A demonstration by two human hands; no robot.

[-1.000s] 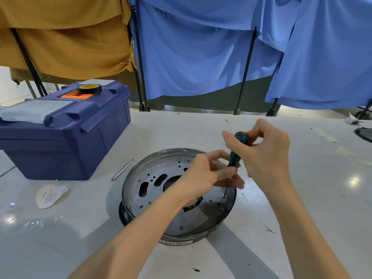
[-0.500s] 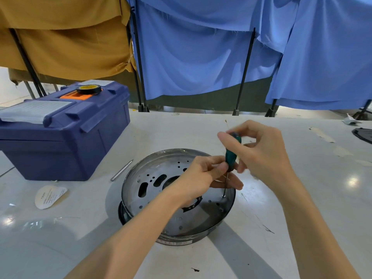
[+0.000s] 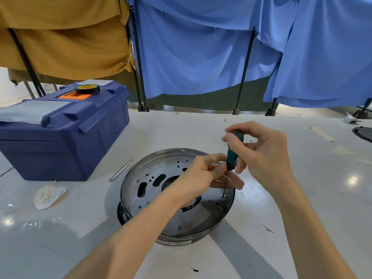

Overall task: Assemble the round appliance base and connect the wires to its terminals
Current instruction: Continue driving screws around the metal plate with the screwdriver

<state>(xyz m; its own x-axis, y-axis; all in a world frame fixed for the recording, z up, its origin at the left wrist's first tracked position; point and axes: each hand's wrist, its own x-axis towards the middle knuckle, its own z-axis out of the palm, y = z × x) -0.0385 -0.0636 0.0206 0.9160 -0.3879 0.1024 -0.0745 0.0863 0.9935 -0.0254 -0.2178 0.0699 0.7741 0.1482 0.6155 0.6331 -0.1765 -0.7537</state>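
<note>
The round metal appliance base [image 3: 153, 190] lies on the white table [image 3: 302, 198], its perforated plate facing up. A small screw [image 3: 223, 195] sits in the plate near the right rim. My right hand [image 3: 259, 152] grips the green handle of a screwdriver [image 3: 232, 152], which stands nearly upright with its tip on that screw. My left hand [image 3: 203, 178] reaches over the base and pinches the screwdriver's thin shaft just below the handle. No wires are visible.
A blue toolbox [image 3: 60, 133] stands at the left with a roll of black tape [image 3: 87, 89] on its lid. A metal rod [image 3: 120, 173] and a paper label [image 3: 48, 197] lie beside it. A dark part [image 3: 363, 133] sits at the right edge.
My right hand has shifted its fingers round the handle, turning the screwdriver and bringing it more upright. My left hand stays at the shaft. The base has not moved.
</note>
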